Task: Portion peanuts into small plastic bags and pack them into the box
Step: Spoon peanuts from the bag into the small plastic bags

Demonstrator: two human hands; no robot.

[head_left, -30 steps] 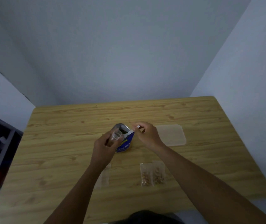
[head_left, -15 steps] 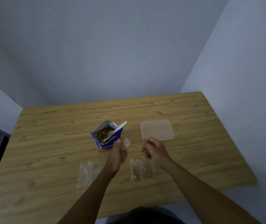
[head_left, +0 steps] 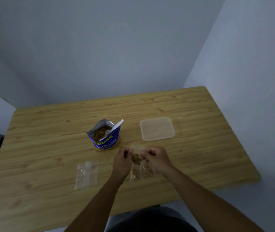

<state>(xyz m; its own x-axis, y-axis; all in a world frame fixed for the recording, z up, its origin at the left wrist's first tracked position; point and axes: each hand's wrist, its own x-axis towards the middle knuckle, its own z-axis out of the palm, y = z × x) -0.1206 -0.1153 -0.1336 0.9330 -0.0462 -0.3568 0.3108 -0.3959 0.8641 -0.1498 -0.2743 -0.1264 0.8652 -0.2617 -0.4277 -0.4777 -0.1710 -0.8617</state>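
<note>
A small clear bag with peanuts (head_left: 137, 158) hangs between my two hands just above the table. My left hand (head_left: 122, 162) pinches its left top edge and my right hand (head_left: 156, 158) pinches the right top edge. Under my hands lie two filled small bags (head_left: 141, 172) side by side. The blue peanut pouch (head_left: 105, 136) stands open behind them with a white spoon (head_left: 115, 128) resting inside. A clear plastic box (head_left: 157, 128) sits to the right of the pouch.
A few empty small bags (head_left: 86, 173) lie flat to the left of my hands on the wooden table (head_left: 41, 148). Grey walls close in behind and to the right. The table's near edge runs just below my forearms.
My right hand let go of the spoon, which now stays in the pouch. Both hands came back toward me from the pouch and now hold the filled bag together.
</note>
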